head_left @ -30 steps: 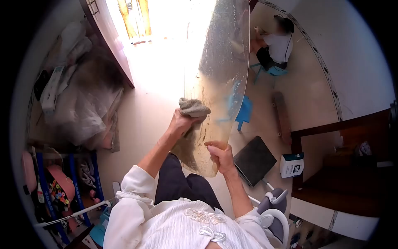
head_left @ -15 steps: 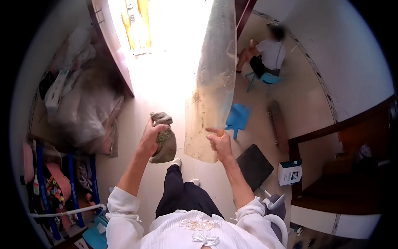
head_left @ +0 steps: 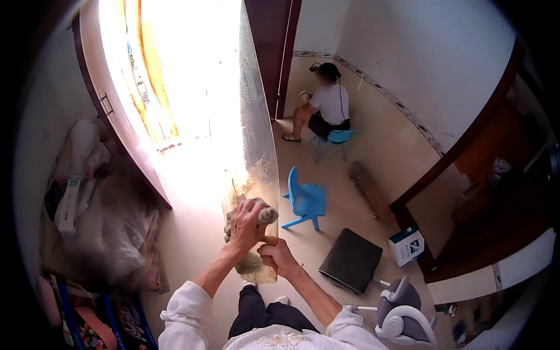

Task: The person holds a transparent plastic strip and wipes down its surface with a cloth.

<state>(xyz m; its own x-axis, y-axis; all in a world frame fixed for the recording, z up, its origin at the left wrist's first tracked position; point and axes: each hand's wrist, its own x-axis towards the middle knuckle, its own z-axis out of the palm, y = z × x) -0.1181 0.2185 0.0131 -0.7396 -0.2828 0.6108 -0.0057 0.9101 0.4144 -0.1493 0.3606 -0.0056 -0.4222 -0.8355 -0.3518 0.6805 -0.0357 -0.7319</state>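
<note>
A long curved clear panel (head_left: 252,134) stood upright in front of the person, rising from their hands toward a bright doorway. The right hand (head_left: 276,256) was clamped on its lower edge. The left hand (head_left: 245,223), just above and touching the right, pressed a grey-brown rag (head_left: 263,214) against the panel. The panel looked streaked and grimy near the bottom. No writing on it was readable
</note>
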